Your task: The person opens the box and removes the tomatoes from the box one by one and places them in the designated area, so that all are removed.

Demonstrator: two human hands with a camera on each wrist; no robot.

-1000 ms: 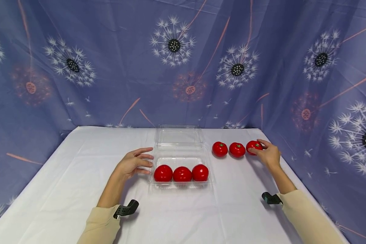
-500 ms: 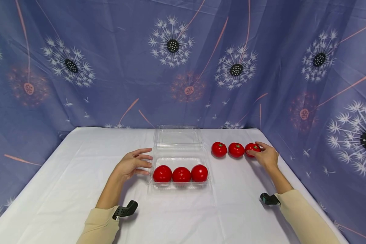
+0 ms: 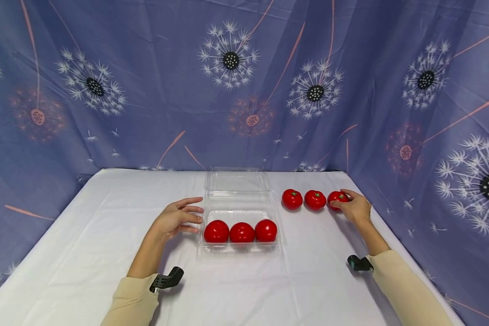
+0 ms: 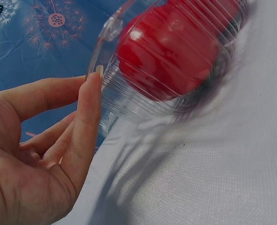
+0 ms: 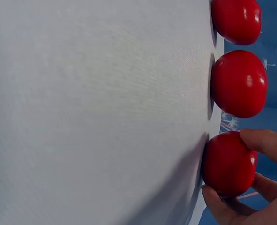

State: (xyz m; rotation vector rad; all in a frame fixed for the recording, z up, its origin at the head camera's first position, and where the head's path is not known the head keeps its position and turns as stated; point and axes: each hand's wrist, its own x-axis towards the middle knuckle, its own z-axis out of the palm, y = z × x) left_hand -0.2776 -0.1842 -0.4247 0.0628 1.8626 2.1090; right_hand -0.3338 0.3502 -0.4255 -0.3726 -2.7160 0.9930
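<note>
Your right hand (image 3: 357,211) is pinching the rightmost tomato (image 3: 337,199), middle right of the frame (likely the grasping step, next calling for a steady lift); your left hand (image 3: 176,220) is holding its fingers apart beside the clear container (image 3: 240,216), contact hard to tell.

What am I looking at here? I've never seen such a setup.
There is no machine: a person works bare-handed. The wide picture comes from a head camera looking forward and down; the two close ones come from small black cameras worn on the wrists. On the white cloth-covered table stands an open, clear plastic container holding three glossy red round tomatoes. Three more red tomatoes with green tops sit in a row to its right. The right grip (a hand) holds the rightmost tomato. The left grip is at the container's left side, fingers relaxed.
</note>
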